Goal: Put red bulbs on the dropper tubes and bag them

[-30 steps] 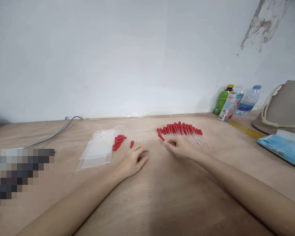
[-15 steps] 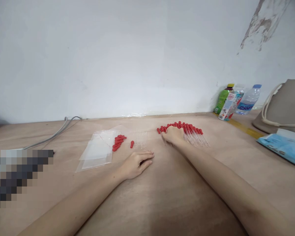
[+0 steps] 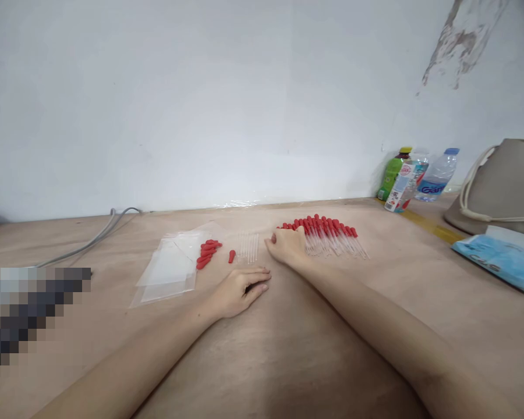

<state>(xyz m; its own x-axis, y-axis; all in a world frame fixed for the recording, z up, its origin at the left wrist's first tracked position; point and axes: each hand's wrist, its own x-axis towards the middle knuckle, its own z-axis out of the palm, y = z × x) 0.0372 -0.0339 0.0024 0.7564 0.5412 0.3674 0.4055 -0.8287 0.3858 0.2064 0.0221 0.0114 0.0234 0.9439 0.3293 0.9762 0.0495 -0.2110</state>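
Observation:
My left hand rests on the table, fingers stretched toward the right and thumb apart, holding nothing. Just beyond it lie a row of thin clear glass tubes and one loose red rubber bulb. More red bulbs are bunched farther left, beside clear plastic bags. My right hand is at the left end of a fanned row of droppers with red bulbs and clear stems. Its fingers are curled; whatever they may hold is hidden. The hand covers part of that row.
Bottles and a drink carton stand by the wall at right. A grey bag and a blue tissue pack lie nearer. A grey cable runs along the left, near a pixelated dark object.
My right hand has moved left and slightly nearer along the dropper row, uncovering more red bulbs. My left hand has stayed in place. The view has shifted slightly.

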